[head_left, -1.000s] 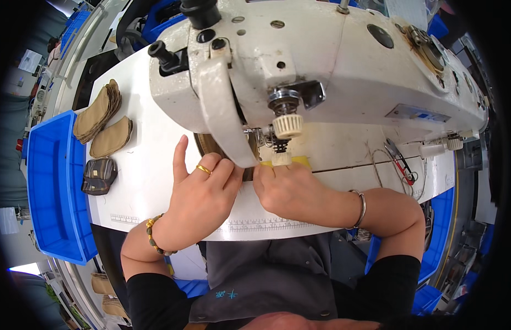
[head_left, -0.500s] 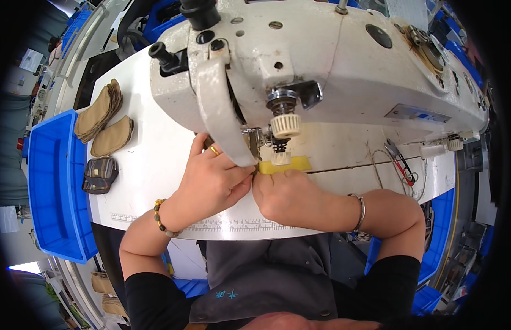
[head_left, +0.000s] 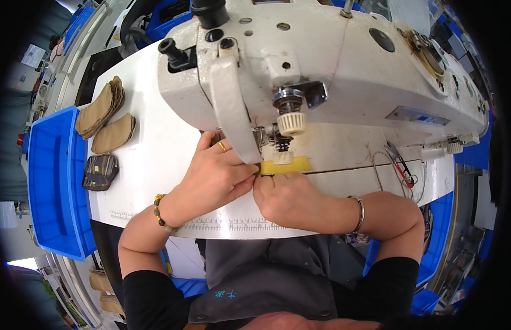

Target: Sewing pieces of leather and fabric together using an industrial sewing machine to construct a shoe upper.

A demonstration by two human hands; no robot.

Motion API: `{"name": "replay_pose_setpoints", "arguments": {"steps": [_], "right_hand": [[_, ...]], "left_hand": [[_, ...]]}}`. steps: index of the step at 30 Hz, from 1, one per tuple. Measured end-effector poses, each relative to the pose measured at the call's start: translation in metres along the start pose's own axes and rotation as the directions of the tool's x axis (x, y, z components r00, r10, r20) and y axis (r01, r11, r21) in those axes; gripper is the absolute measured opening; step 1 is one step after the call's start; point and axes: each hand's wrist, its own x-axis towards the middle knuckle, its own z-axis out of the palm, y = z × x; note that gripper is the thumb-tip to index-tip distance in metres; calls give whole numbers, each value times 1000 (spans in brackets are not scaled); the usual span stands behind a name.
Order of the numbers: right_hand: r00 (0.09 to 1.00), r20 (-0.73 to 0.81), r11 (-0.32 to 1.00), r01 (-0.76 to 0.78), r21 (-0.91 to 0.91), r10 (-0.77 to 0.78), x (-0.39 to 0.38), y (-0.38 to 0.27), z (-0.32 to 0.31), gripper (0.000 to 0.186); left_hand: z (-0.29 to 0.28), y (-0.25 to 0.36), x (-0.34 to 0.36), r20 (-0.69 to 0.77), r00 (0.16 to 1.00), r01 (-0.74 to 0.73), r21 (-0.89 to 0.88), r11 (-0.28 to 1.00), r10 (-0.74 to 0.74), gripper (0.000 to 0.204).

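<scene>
My left hand (head_left: 214, 173) lies left of the needle area of a white sewing machine (head_left: 239, 104), thumb and fingertips pinched together. My right hand (head_left: 286, 195) is curled beside it, knuckles up, in front of a yellow strip (head_left: 291, 165) on the machine bed. Between the fingertips of both hands a bit of dark fabric (head_left: 257, 170) shows; most of it is hidden by the hands and the machine head. A brown edge also appears behind my left fingers.
Stacked tan fabric pieces (head_left: 100, 107), another tan stack (head_left: 113, 133) and a folded plaid pouch (head_left: 100, 172) lie on the left of the white table (head_left: 151, 187). Beyond them stands a blue bin (head_left: 55, 187). Red-handled snips (head_left: 401, 165) and loose cord lie at right.
The view has shifted slightly, so the machine appears a little farther right. Both hands keep nearly the same pose at the needle area.
</scene>
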Motion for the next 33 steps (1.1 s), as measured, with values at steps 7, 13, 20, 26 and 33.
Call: {"name": "replay_pose_setpoints", "arguments": {"steps": [7,13,20,26,33], "right_hand": [[996,-67,997,-58,-52,54,6,13,8,11],[992,8,986,-128,-107,130,10,23,11,14],[990,-27,988,-142,-55,141,8,28,11,13],[989,-8,989,-149,-14,149,7,27,12,11],[986,10,984,-165,68,165,5,31,12,18]], "left_hand": [[2,-16,7,-15,1000,21,32,999,-20,16],[3,-31,13,-62,997,52,-59,997,-55,11],[-12,-39,10,72,987,155,-255,954,-141,17],[-6,-45,9,148,975,207,-336,919,-166,11],[-8,-34,15,56,983,181,-166,969,-174,14]]}}
